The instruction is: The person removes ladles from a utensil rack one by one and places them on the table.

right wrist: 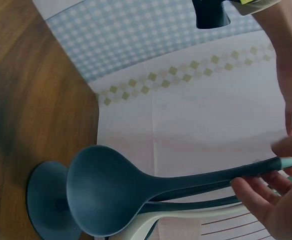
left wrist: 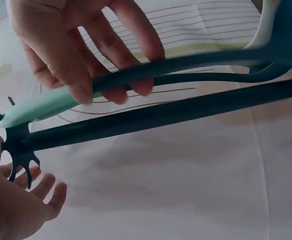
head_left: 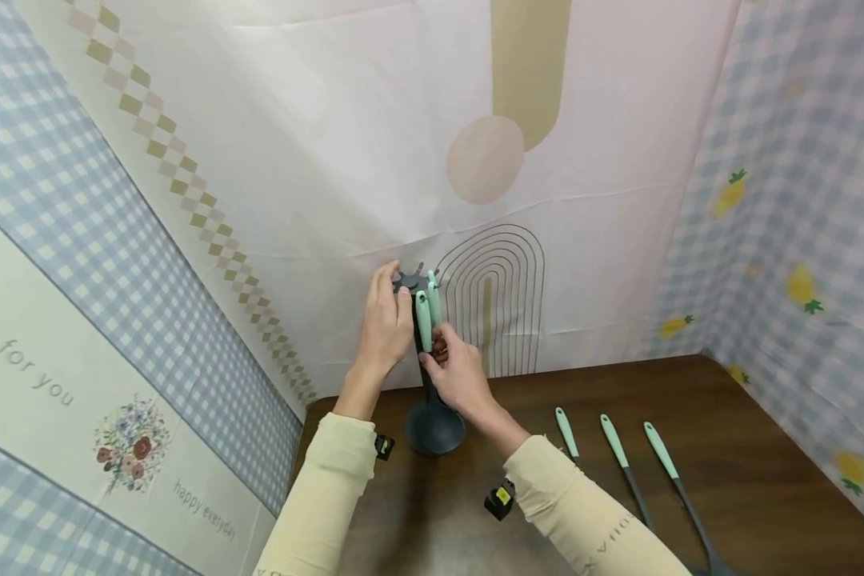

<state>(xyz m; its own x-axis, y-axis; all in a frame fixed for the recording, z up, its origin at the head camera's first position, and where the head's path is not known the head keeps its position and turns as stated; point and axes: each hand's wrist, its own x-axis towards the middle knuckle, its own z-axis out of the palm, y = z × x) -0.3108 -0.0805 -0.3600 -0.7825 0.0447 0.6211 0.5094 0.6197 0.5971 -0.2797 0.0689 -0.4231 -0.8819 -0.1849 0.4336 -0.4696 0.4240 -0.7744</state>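
Observation:
A dark utensil stand with a pronged top rises from the table near the back wall. My left hand holds its top, thumb on the near side and fingers round the far side. In front of the pole hangs a ladle with a mint-green handle and a dark bowl facing outward. My right hand pinches the ladle's shaft just below the green handle, which the left wrist view shows close by the prongs. Other mint-handled utensils hang behind the ladle, partly hidden.
The stand's round base sits on the brown wooden table. Three mint-handled utensils lie at the right; one is the middle utensil, and the right sleeve covers part of them. Printed cloth hangs behind and at both sides.

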